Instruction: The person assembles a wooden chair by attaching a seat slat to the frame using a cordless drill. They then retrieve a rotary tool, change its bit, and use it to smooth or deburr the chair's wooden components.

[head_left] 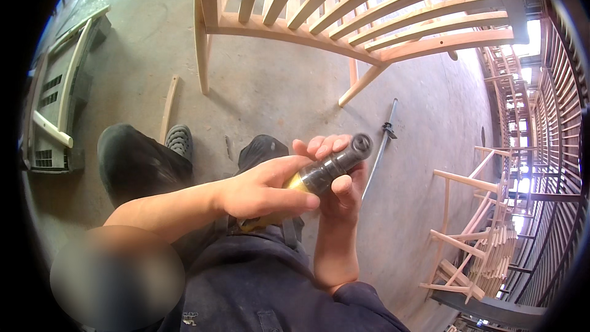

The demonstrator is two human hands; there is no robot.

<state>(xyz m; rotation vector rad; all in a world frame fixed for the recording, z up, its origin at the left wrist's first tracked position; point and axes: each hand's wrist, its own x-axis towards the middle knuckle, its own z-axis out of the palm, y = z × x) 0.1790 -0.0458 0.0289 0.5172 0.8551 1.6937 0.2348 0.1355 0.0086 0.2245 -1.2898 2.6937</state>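
Observation:
A power drill (326,171) with a yellow body and a black, ringed nose is held up in front of my torso. Its nose points up and to the right. My left hand (261,185) is closed round the yellow body, which it mostly covers. My right hand (345,200) closes on the black front part, with the thumb on the near side and the fingertips on the far side. The handle is largely hidden by my left hand and forearm.
A slatted wooden frame on legs (295,34) stands ahead. A metal bar clamp (385,138) lies on the concrete floor at the right, a wood strip (170,107) by my shoe. A grey plastic crate (55,110) is at the left; wooden frames (470,181) stand far right.

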